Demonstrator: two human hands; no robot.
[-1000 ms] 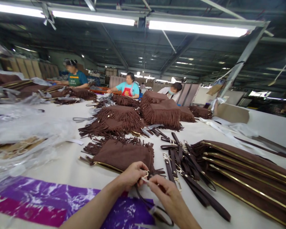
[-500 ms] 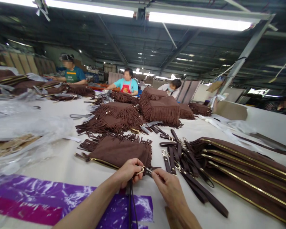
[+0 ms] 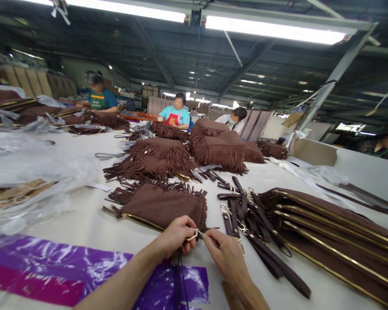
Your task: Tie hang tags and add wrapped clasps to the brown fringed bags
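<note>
My left hand (image 3: 178, 236) is closed around the gold clasp (image 3: 192, 236) of a dark brown wrist strap (image 3: 179, 280), whose loop hangs down below the fingers. Just to its right, my right hand (image 3: 225, 249) pinches something thin and pale against the clasp; its kind is too small to make out. Behind both hands a brown fringed pouch (image 3: 164, 204) lies flat, its gold zipper along the near edge. The clasp sits at the pouch's near right corner, and the fingers partly hide where they meet.
Loose wrist straps (image 3: 248, 215) lie in a heap on the right, beside a stack of zippered brown pouches (image 3: 336, 241). More fringed pouches (image 3: 161, 155) are piled behind. Clear plastic wrap (image 3: 42, 181) and purple plastic (image 3: 67, 262) cover the left. Co-workers (image 3: 176, 113) stand across the table.
My right hand has shifted slightly left, bringing its fingertips against the clasp in my left hand. The clasp has tilted a little. The pouch lies where it was.
</note>
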